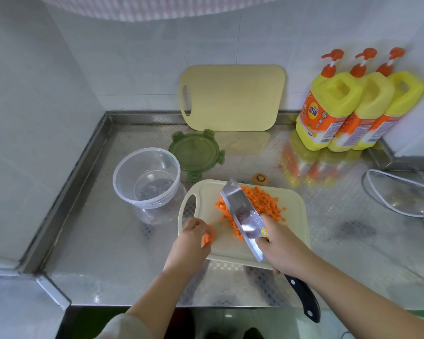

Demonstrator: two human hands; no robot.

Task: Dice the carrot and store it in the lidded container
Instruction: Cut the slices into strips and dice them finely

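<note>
Heaping over the far half of the pale cutting board [230, 250], the diced carrot [260, 204] is a bright orange pile of small, fairly even cubes, with a few strays near the right edge. A cleaver [242, 216] lies tilted across the pile's left side and hides part of it. The right hand [282, 243] grips the cleaver where blade meets black handle, fingers [267, 245] curled round it. The left hand [194, 238] pinches a round uncut carrot slice [209, 237] at the board's near left corner. A brown-centred carrot end [260, 178] sits on the steel tabletop [103, 241] just behind the board. The clear round container [146, 177] stands left of the board, its green lid [195, 152] lying just beside it.
</note>
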